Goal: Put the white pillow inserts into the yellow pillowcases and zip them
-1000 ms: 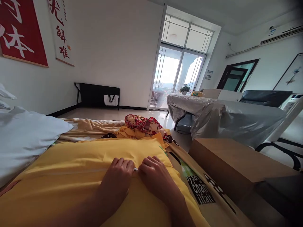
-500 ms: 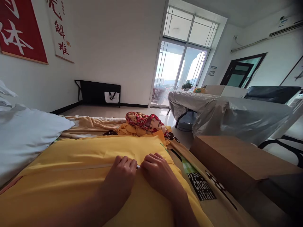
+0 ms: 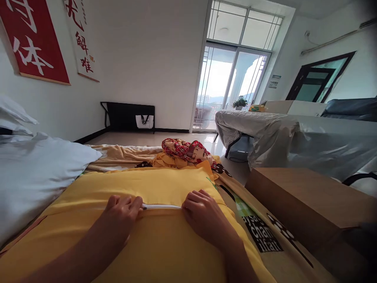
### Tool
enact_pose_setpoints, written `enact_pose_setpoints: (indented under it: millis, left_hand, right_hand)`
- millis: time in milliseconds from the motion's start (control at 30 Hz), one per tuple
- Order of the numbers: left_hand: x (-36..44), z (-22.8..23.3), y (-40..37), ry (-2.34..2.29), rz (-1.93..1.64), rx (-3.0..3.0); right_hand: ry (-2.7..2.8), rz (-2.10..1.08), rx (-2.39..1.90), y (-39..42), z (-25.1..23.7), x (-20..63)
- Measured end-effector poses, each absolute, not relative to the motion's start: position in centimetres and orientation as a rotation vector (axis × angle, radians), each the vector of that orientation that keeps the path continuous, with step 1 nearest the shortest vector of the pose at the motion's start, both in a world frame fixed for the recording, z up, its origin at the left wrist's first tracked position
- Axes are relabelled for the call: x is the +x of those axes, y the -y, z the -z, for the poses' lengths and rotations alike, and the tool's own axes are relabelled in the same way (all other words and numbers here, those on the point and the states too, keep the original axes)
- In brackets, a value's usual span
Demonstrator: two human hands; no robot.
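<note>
A plump yellow pillow (image 3: 176, 239) lies in front of me with its zipper side up. Between my hands runs a stretch of white zipper (image 3: 163, 206). My left hand (image 3: 123, 214) is closed in a pinch at the zipper's left visible end, where a small dark slider (image 3: 144, 206) shows at the fingertips; the pull itself is hidden. On the right, my right hand (image 3: 202, 210) is closed on the pillowcase cloth at the zipper's other visible end. Both hands rest against the pillow's top.
White pillows (image 3: 50, 165) lie at the left. Beyond the yellow pillow is a crumpled red and yellow cloth (image 3: 188, 151) on the patterned blanket (image 3: 294, 255). A brown box-like piece (image 3: 309, 192) stands at the right, before a plastic-covered table (image 3: 332, 141).
My left hand has slid left along the seam, away from my right hand, baring white zipper between them. The right hand keeps its grip, and the view has shifted slightly.
</note>
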State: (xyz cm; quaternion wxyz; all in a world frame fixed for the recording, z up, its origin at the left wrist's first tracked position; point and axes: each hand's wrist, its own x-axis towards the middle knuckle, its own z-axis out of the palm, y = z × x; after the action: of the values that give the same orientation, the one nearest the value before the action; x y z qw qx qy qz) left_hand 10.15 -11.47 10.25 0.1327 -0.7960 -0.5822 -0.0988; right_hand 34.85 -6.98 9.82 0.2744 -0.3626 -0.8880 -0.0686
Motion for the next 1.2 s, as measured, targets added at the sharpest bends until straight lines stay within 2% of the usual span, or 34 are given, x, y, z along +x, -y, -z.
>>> enact_pose_setpoints:
  millis: [200, 400, 667, 767, 900, 1200]
  left_hand:
    - [9.6, -9.4, 12.4, 1.548, 0.384, -2.193]
    - [10.0, -9.8, 12.1, 1.536, 0.297, -2.183]
    - [9.4, -12.5, 11.6, 1.746, 0.237, -2.404]
    - [8.2, -12.5, 11.8, 1.790, 0.337, -2.447]
    - [6.6, -11.7, 12.1, 1.780, 0.292, -2.426]
    - [3.9, -10.5, 12.2, 1.775, 0.321, -2.276]
  right_hand:
    - [2.221, 0.245, -0.894, 8.4, -9.1, 30.9]
    - [2.182, 0.345, -0.858, 9.1, -8.8, 26.0]
    - [2.225, 0.090, -0.890, 9.2, -8.0, 25.2]
    - [2.249, 0.159, -0.760, 9.5, -6.6, 25.5]
    - [2.305, 0.363, -0.627, 9.7, -6.3, 25.3]
    - [2.350, 0.488, -0.736, 9.8, -7.3, 22.8]
